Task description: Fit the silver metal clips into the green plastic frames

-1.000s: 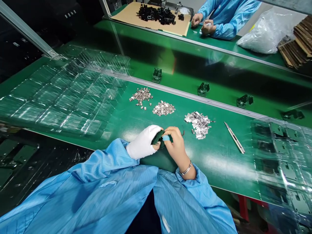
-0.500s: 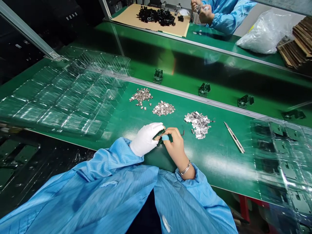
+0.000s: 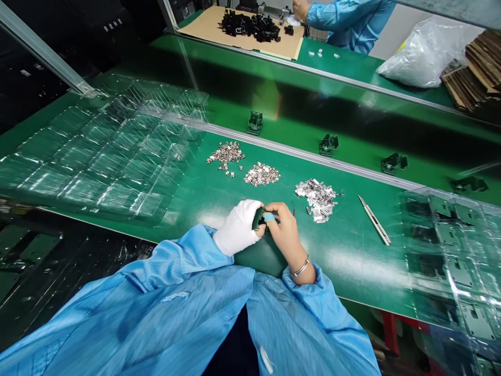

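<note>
My left hand [image 3: 238, 227], in a white glove with bare fingertips, grips a small dark plastic part [image 3: 258, 218] near the front of the green table. My right hand [image 3: 285, 230] has blue tape round a finger and closes on the same part from the right. Any smaller piece between its fingertips is hidden. Beyond my hands lie a pile of small metal pieces [image 3: 262, 174], another such pile [image 3: 226, 154] farther left, and a heap of flat silvery metal pieces [image 3: 318, 199] to the right.
A clear compartment tray [image 3: 105, 151] covers the left side; another tray [image 3: 450, 250], with dark parts, lies right. A craft knife [image 3: 374, 220] rests nearby. Dark assemblies [image 3: 327, 144] line the strip behind the metal rail [image 3: 297, 151]. Across, a co-worker's sleeve [image 3: 332, 15] shows beside black parts [image 3: 250, 25].
My hands have turned the dark part so more of it shows, and shifted slightly right. Across the table, the co-worker's arm has moved left and more small white pieces show there.
</note>
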A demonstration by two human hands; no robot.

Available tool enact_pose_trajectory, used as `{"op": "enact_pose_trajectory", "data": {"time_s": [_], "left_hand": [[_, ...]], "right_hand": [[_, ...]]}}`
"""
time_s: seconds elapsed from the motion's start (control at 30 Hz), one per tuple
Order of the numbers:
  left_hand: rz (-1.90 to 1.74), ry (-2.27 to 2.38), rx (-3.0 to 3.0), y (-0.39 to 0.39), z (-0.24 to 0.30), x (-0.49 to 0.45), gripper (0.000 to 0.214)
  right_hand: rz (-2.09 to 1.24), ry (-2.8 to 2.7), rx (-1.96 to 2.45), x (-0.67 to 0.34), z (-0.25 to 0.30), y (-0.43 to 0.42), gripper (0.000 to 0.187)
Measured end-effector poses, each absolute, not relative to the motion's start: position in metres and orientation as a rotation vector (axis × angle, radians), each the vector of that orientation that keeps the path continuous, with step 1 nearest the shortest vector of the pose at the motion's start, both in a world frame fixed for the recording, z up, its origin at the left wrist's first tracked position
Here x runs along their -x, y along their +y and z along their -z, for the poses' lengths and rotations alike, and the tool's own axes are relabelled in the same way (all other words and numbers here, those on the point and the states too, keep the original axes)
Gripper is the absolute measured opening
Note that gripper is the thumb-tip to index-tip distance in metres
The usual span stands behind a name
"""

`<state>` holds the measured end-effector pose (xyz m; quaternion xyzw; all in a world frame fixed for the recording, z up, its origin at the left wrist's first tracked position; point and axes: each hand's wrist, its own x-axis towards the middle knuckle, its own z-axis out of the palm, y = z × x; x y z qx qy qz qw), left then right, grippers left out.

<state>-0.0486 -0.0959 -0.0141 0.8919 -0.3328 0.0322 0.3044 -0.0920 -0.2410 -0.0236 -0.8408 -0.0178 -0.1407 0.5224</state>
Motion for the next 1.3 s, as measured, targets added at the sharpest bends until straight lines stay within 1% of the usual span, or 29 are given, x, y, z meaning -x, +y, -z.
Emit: {"op": "enact_pose_trajectory", "data": {"time_s": [0.07,0.17,0.23,0.3,0.4,0.57,0.83,0.97,1.1,1.3], "left_hand": [[-0.034,-0.857,-2.284,-0.092,0.018,0.047,0.043],[0.104,-0.847,-2.132,-0.083,0.02,0.043,0.048],[0.205,-0.782,-2.083,-0.078,0.018,0.039,0.041],[0.278,-0.7,-2.101,-0.075,0.015,0.036,0.028],[0.331,-0.674,-2.125,-0.073,0.012,0.031,0.017],[0.32,-0.685,-2.154,-0.073,0.012,0.027,0.01],[0.291,-0.653,-2.15,-0.069,0.014,0.023,0.011],[0.287,-0.65,-2.149,-0.065,0.016,0.025,0.022],[0.305,-0.687,-2.186,-0.064,0.015,0.029,0.019],[0.309,-0.619,-2.211,-0.065,0.016,0.03,0.019]], "right_hand": [[0.263,-0.043,1.982,0.089,0.022,-0.244,0.021],[0.252,-0.064,2.069,0.087,0.018,-0.24,0.024],[0.246,-0.099,2.16,0.087,0.014,-0.234,0.028],[0.213,-0.147,2.247,0.086,0.01,-0.228,0.031],[0.155,-0.199,2.358,0.084,0.005,-0.221,0.032],[0.117,-0.205,2.411,0.08,0.003,-0.217,0.031],[0.091,-0.18,2.432,0.076,0.004,-0.21,0.029],[0.046,-0.178,2.441,0.076,-0.001,-0.21,0.031],[0.017,-0.166,2.498,0.076,-0.004,-0.21,0.031],[-0.016,-0.123,2.553,0.081,-0.006,-0.199,0.029]]}}
